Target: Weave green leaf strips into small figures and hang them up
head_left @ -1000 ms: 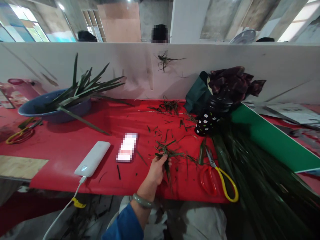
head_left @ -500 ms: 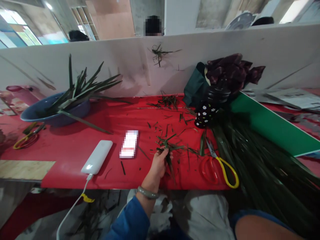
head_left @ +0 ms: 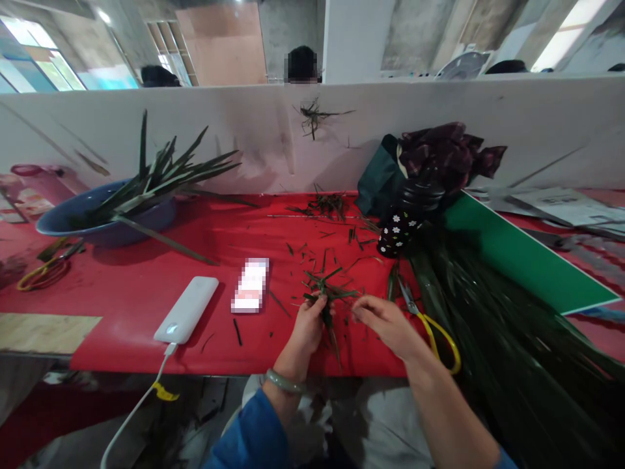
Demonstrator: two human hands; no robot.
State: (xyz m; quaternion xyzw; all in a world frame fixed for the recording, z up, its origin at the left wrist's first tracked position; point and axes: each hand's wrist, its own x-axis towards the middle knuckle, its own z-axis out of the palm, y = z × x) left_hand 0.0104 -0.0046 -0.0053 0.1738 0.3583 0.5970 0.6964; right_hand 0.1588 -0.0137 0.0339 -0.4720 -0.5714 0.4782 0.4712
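My left hand [head_left: 310,322], with a bangle at the wrist, pinches a small woven piece of green leaf strips [head_left: 323,286] above the red tabletop. Loose strip ends stick out from it on several sides, and a longer tail hangs below the fingers. Just to the right is my right hand [head_left: 383,322], its fingers curled together by the tip of one strip. Whether anything is between those fingertips is hidden. Beyond the right hand lie scissors [head_left: 434,332] with yellow and red handles, partly covered by the forearm. Leaf scraps [head_left: 327,205] are scattered over the red cloth.
A blue basin [head_left: 58,221] of long leaves stands at the left, near other scissors [head_left: 43,273]. A white power bank [head_left: 188,309] with a cable and a phone [head_left: 250,285] lie left of my hands. Long dark leaves [head_left: 478,306] and a green board [head_left: 527,254] fill the right.
My right hand has come in from the lower right and reached beside the woven piece, its arm now covering part of the scissors. My left hand keeps its hold. The view has tilted up slightly.
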